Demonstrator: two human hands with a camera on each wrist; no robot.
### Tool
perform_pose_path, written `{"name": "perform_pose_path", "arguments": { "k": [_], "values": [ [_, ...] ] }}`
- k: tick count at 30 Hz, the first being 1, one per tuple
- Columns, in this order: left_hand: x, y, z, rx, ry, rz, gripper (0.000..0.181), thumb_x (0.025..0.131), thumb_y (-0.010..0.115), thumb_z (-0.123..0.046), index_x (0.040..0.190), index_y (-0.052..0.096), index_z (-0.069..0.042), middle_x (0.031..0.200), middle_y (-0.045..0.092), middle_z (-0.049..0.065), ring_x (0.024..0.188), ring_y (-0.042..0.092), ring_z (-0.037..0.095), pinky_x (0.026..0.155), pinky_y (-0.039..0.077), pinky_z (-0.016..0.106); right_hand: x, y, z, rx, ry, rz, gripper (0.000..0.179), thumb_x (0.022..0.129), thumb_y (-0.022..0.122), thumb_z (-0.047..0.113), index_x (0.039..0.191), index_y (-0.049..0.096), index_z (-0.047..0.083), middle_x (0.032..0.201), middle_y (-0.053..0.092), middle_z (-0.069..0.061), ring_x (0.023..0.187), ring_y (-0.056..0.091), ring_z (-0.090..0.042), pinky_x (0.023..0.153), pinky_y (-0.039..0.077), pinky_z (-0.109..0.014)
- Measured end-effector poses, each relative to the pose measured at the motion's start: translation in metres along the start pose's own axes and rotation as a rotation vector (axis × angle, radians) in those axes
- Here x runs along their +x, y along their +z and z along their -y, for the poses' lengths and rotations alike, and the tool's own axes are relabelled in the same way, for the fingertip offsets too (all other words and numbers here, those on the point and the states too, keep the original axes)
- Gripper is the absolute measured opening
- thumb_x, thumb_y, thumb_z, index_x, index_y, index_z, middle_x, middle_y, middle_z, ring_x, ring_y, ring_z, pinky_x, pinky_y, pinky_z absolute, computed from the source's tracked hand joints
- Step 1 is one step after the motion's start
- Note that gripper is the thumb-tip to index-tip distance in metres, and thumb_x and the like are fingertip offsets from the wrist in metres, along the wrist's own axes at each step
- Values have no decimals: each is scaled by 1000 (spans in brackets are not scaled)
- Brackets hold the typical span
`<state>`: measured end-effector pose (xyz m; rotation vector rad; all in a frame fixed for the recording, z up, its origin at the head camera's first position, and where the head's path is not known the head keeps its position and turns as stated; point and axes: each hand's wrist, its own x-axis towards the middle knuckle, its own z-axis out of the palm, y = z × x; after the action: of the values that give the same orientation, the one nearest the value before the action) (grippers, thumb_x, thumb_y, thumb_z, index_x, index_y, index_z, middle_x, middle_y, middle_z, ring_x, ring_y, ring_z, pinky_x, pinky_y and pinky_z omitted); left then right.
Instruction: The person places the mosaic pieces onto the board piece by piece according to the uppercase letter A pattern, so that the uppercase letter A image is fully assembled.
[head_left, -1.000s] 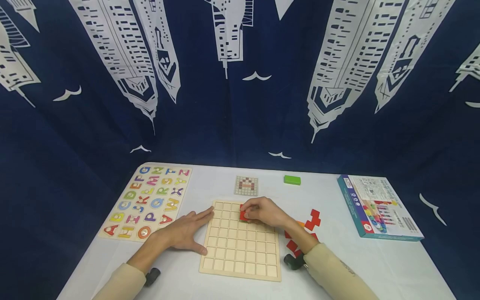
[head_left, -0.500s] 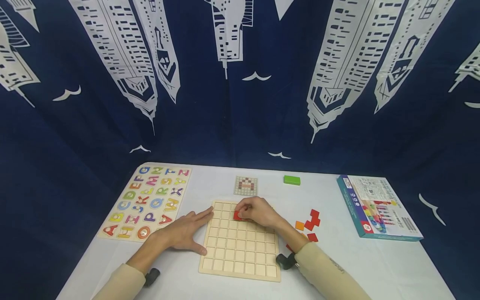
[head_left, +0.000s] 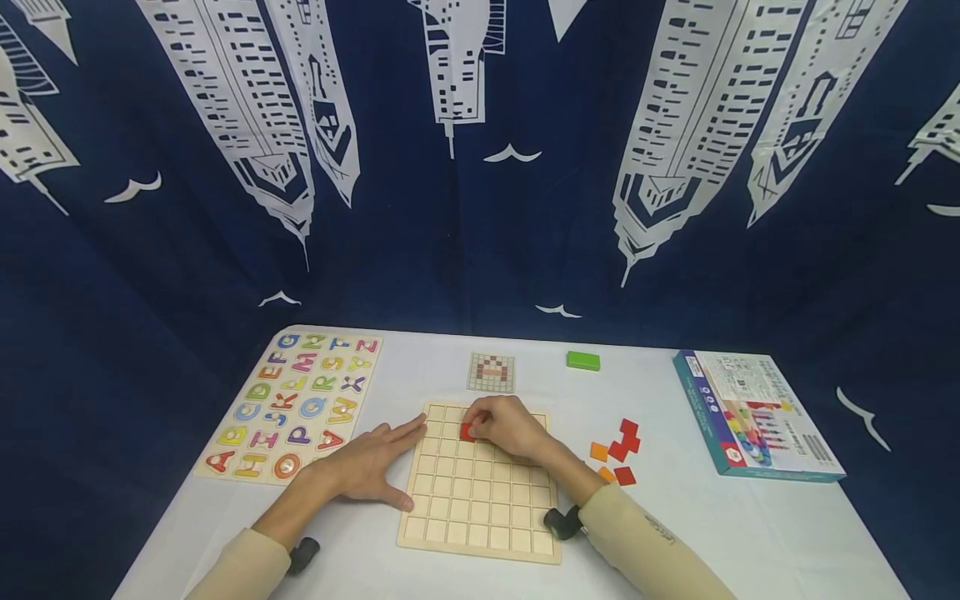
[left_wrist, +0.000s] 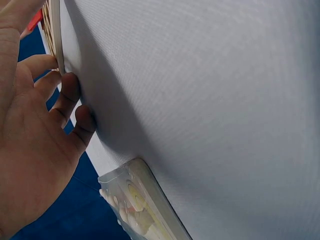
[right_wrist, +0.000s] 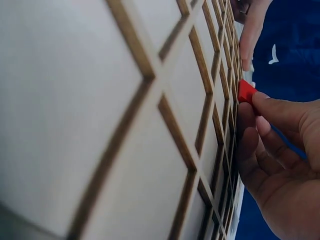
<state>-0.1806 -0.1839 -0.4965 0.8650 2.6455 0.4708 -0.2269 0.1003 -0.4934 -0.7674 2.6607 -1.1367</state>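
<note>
A wooden grid board (head_left: 480, 508) of square cells lies on the white table. My right hand (head_left: 508, 427) pinches a red square tile (head_left: 467, 432) between thumb and fingers, over the second row from the far edge, left of the middle. The right wrist view shows the red tile (right_wrist: 246, 92) tilted close to the grid; whether it touches cannot be told. My left hand (head_left: 372, 468) rests along the board's left edge with fingers and thumb spread. In the left wrist view, fingertips of the left hand (left_wrist: 45, 130) touch the board's side.
A letter board (head_left: 296, 408) lies at the left. Behind the grid sit a small pattern card (head_left: 491, 372) and a green block (head_left: 583, 361). Several loose red tiles (head_left: 625, 476) and orange tiles (head_left: 598, 451) lie right of the board. A flat box (head_left: 761, 417) is farther right.
My right hand has moved left across the board with the red tile, uncovering more of the loose tiles. My left hand has stayed in place.
</note>
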Motion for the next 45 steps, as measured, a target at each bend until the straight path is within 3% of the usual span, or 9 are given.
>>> {"name": "perform_pose_path", "arguments": {
  "k": [21,29,45],
  "values": [
    [0,-1,0,8,7,0,118,69,73,-76,161,28,-17,170,13,-4,142,32,51,113,35,60,6,1,0,-93,-15,-29,6,89,76,12,94,78,15,85,66,9,77,59,-6,69,52,-23],
    [0,-1,-1,9,5,4,119,69,74,-75,161,26,-18,170,12,-5,143,32,51,113,35,59,8,1,-2,-116,-26,-17,7,90,75,11,94,78,16,82,66,10,73,58,-6,67,52,-23],
    [-2,0,-1,3,-9,4,118,68,74,-76,161,27,-20,170,12,-7,143,30,53,114,33,62,9,1,-1,-97,7,0,8,90,73,10,93,79,15,93,72,4,78,60,-7,70,53,-23]
  ]
}}
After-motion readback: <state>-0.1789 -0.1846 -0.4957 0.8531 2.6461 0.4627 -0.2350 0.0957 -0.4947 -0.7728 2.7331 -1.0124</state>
